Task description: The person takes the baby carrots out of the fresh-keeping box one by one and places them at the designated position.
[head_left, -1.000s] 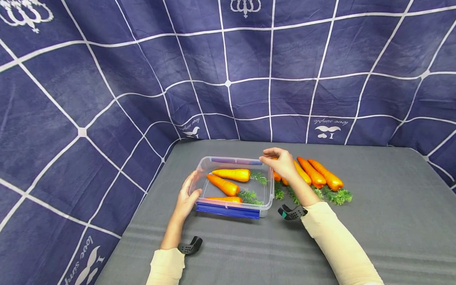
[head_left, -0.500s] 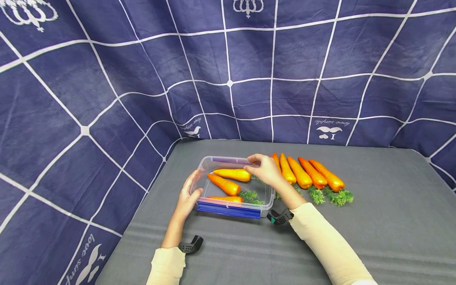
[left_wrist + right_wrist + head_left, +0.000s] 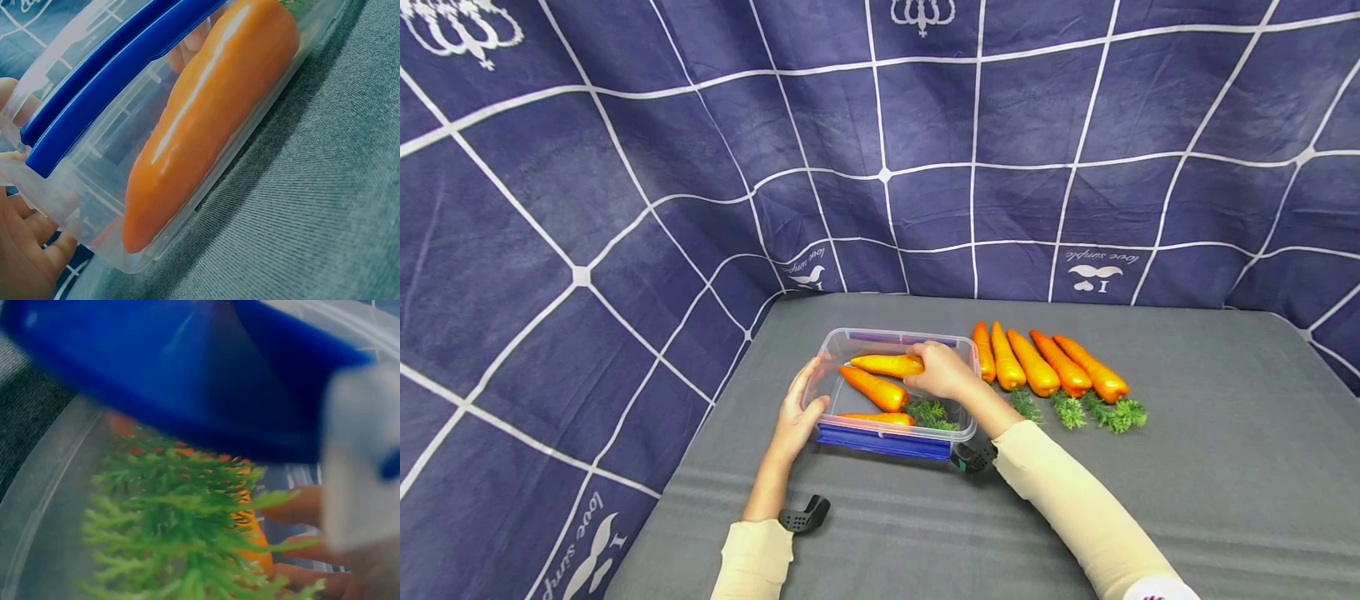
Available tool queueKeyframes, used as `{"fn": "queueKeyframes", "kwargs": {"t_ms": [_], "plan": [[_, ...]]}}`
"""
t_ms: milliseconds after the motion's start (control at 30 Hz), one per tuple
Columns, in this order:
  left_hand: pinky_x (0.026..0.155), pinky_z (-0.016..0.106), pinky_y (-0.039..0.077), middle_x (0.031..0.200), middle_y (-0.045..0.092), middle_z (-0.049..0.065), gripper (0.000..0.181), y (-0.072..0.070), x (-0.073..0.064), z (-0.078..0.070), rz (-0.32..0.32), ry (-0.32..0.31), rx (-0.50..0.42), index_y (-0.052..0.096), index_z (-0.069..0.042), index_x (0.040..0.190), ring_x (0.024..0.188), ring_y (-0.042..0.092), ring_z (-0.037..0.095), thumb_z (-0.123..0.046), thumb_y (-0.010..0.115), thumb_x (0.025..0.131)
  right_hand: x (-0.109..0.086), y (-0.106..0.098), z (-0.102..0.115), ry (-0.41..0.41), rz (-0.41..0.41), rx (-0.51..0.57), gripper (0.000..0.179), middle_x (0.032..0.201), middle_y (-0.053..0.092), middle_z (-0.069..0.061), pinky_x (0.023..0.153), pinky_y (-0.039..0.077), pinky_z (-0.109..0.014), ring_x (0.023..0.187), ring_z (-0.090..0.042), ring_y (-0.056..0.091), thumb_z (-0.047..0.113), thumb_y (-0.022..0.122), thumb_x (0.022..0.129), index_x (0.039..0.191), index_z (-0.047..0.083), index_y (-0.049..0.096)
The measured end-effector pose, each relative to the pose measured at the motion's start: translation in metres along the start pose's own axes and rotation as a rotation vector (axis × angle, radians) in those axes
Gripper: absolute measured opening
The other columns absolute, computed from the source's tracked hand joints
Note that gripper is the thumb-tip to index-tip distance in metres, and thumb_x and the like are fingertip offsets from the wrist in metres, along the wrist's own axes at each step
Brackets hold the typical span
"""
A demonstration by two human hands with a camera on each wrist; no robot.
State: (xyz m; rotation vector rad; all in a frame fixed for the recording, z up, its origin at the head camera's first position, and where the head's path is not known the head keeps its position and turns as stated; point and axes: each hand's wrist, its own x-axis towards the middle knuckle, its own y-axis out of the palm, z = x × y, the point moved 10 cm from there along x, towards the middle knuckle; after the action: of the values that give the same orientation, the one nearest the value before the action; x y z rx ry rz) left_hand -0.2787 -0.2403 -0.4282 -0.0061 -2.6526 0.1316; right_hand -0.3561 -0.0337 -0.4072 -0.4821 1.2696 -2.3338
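Observation:
A clear plastic food container (image 3: 967, 421) with blue side clips stands on the grey cloth, with three carrots inside. My left hand (image 3: 792, 417) holds its left wall, thumb at the rim and fingers along the outside, as the left wrist view also shows. Inside the container my right hand (image 3: 942, 371) grips the thick end of the rear, yellow-orange carrot (image 3: 880, 364), hiding its green top. In front of that lie a middle carrot (image 3: 874, 389) and a front carrot (image 3: 206, 125) close along the clip wall. Feathery green leaves (image 3: 175, 519) fill the right wrist view.
Right of the container several more carrots (image 3: 1033, 362) lie side by side, their leafy tops (image 3: 1120, 414) toward me. A blue checked curtain (image 3: 925, 208) hangs behind and to the left of the grey table (image 3: 1210, 433).
My right hand has moved left and down from above the container's right rim to the rear carrot inside, uncovering the carrots on the right. The left hand has stayed on the container.

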Motion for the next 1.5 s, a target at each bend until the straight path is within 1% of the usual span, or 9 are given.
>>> {"fn": "queueKeyframes", "kwargs": {"t_ms": [167, 400, 600, 800, 1033, 1167, 1267, 1400, 1500], "plan": [[0.113, 0.056, 0.017, 0.149, 0.029, 0.033, 0.063, 0.0, -0.001, 0.0, -0.001, -0.013, -0.001, 0.031, 0.014, 0.144, 0.134, 0.029, 0.052, 0.018, 0.048, 0.084, 0.001, 0.006, -0.003, 0.033, 0.032, -0.066, 0.048, 0.115, 0.063, -0.018, 0.094, 0.049, -0.044, 0.109, -0.033, 0.059, 0.02, 0.076, 0.082, 0.123, -0.003, 0.063], [0.113, 0.056, 0.019, 0.15, 0.028, 0.031, 0.064, 0.001, -0.001, 0.002, -0.001, -0.053, 0.017, 0.032, 0.012, 0.145, 0.135, 0.029, 0.051, 0.016, 0.048, 0.084, -0.001, 0.02, -0.01, 0.096, 0.14, -0.082, 0.044, 0.104, 0.069, -0.013, 0.078, 0.052, -0.038, 0.087, -0.024, 0.061, 0.022, 0.078, 0.08, 0.116, -0.001, 0.067], [0.115, 0.048, 0.023, 0.149, 0.029, 0.033, 0.063, 0.001, -0.001, 0.002, 0.005, -0.023, 0.009, 0.031, 0.014, 0.144, 0.134, 0.03, 0.05, 0.018, 0.048, 0.084, -0.001, 0.019, -0.008, 0.085, 0.131, -0.094, 0.042, 0.094, 0.068, -0.009, 0.069, 0.049, -0.034, 0.077, -0.021, 0.057, 0.022, 0.08, 0.077, 0.111, -0.001, 0.068], [0.114, 0.049, 0.023, 0.149, 0.03, 0.031, 0.064, 0.001, 0.0, 0.001, 0.005, -0.018, 0.009, 0.031, 0.013, 0.145, 0.134, 0.031, 0.05, 0.017, 0.048, 0.083, -0.001, 0.014, -0.007, 0.085, 0.094, -0.068, 0.043, 0.099, 0.069, -0.01, 0.073, 0.051, -0.035, 0.081, -0.021, 0.059, 0.024, 0.081, 0.076, 0.111, 0.0, 0.069], [0.113, 0.052, 0.023, 0.15, 0.029, 0.031, 0.064, 0.0, -0.001, 0.003, -0.001, -0.05, 0.021, 0.032, 0.011, 0.146, 0.135, 0.031, 0.049, 0.016, 0.048, 0.084, -0.001, 0.008, -0.004, 0.051, 0.055, 0.033, 0.042, 0.099, 0.071, -0.01, 0.073, 0.052, -0.034, 0.083, -0.021, 0.061, 0.023, 0.079, 0.077, 0.111, 0.0, 0.071], [0.114, 0.046, 0.025, 0.149, 0.029, 0.032, 0.064, 0.0, -0.001, 0.004, 0.002, -0.043, 0.017, 0.032, 0.011, 0.146, 0.135, 0.032, 0.048, 0.016, 0.048, 0.084, -0.002, 0.004, -0.004, 0.04, 0.031, 0.13, 0.044, 0.105, 0.071, -0.012, 0.079, 0.053, -0.035, 0.089, -0.022, 0.064, 0.024, 0.078, 0.078, 0.114, -0.001, 0.07], [0.115, 0.043, 0.025, 0.149, 0.029, 0.033, 0.064, -0.001, -0.001, 0.003, 0.003, -0.033, 0.005, 0.031, 0.012, 0.145, 0.134, 0.031, 0.049, 0.017, 0.048, 0.084, -0.003, 0.001, -0.003, 0.047, 0.02, 0.199, 0.043, 0.098, 0.071, -0.008, 0.077, 0.053, -0.034, 0.085, -0.019, 0.063, 0.025, 0.078, 0.078, 0.113, 0.001, 0.07], [0.114, 0.05, 0.021, 0.149, 0.028, 0.034, 0.064, -0.001, -0.001, 0.002, 0.003, -0.021, 0.002, 0.03, 0.013, 0.145, 0.134, 0.03, 0.051, 0.018, 0.047, 0.083, -0.004, -0.004, 0.0, 0.054, -0.004, 0.27, 0.04, 0.091, 0.071, -0.003, 0.071, 0.052, -0.029, 0.08, -0.015, 0.061, 0.026, 0.078, 0.078, 0.111, 0.003, 0.071], [0.113, 0.059, 0.018, 0.148, 0.028, 0.035, 0.063, -0.001, -0.001, 0.002, 0.003, -0.014, 0.001, 0.03, 0.014, 0.144, 0.133, 0.029, 0.053, 0.018, 0.047, 0.083, -0.006, -0.011, 0.002, 0.057, -0.036, 0.309, 0.042, 0.094, 0.071, -0.005, 0.069, 0.052, -0.027, 0.081, -0.015, 0.062, 0.025, 0.077, 0.079, 0.113, 0.001, 0.07]]}}
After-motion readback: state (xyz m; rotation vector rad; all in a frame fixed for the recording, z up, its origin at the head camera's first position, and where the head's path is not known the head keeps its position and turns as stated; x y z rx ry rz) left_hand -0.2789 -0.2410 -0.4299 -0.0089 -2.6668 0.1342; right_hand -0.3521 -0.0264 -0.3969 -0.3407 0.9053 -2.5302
